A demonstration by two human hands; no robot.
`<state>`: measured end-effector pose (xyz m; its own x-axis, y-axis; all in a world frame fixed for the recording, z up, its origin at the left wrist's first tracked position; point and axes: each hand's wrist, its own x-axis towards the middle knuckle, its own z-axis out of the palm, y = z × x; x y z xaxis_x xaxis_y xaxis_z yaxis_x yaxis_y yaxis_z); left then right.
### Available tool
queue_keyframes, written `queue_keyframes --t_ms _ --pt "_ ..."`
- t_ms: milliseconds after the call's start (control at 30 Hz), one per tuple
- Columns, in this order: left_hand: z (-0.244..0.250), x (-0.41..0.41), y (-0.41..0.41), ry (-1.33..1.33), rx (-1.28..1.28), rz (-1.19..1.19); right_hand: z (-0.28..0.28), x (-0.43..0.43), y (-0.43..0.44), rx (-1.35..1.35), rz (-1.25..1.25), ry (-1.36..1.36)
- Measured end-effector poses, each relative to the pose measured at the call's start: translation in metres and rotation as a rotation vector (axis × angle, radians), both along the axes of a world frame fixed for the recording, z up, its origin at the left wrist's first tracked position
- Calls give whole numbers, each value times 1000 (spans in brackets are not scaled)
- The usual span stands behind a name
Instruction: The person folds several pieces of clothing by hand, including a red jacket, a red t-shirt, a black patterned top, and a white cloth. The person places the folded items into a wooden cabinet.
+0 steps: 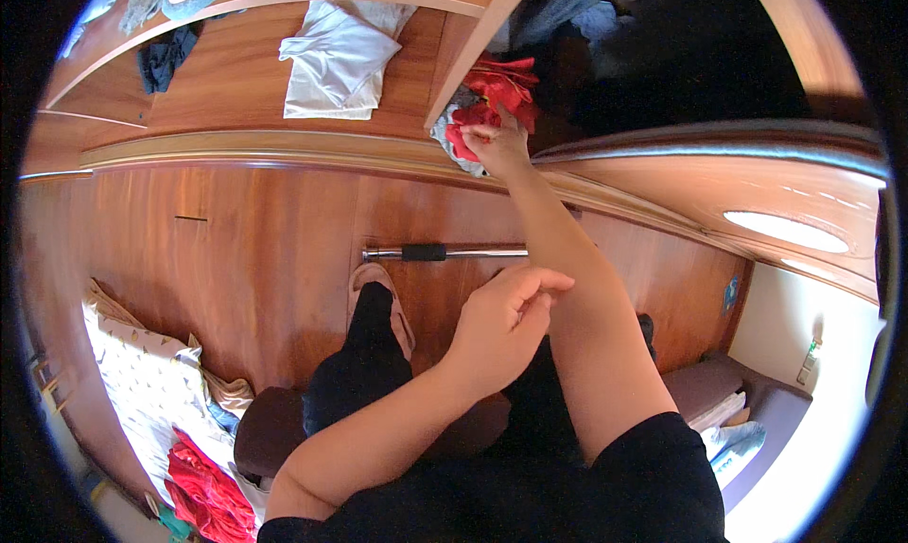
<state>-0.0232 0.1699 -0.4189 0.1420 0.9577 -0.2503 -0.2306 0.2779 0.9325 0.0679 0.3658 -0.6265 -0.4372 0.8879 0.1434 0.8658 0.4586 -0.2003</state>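
Note:
My right hand (pixel 505 142) reaches into the right side of a wooden wardrobe, its fingers on a red garment (pixel 500 89). The garment lies bunched at the compartment's front corner, beside the upright divider. Part of a light grey and white cloth (pixel 452 142) shows beneath it. My left hand (pixel 507 323) hovers in front of my body, close to my right forearm, fingers loosely bent with nothing visible in them. To the left of the divider, folded white clothes (pixel 337 57) rest on a wooden shelf (pixel 234 82).
A dark garment (pixel 167 57) lies farther left on the shelf. On the wood floor are a metal bar with a black grip (pixel 423 252) and my slippered foot (pixel 379 287). A wardrobe door (pixel 794 195) stands at right. Another red garment (pixel 209 490) lies on patterned white bedding (pixel 145 358).

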Motion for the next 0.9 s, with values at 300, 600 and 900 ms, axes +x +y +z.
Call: queue_keyframes --t_ms 300,600,900 --pt "-20 -1 5 -80 -149 197 71 59 14 -705 -139 1053" --pt "-32 11 20 306 168 425 308 90 -100 -687 -33 1625" --pt "47 36 -49 79 370 498 375 74 -213 -709 126 1401"
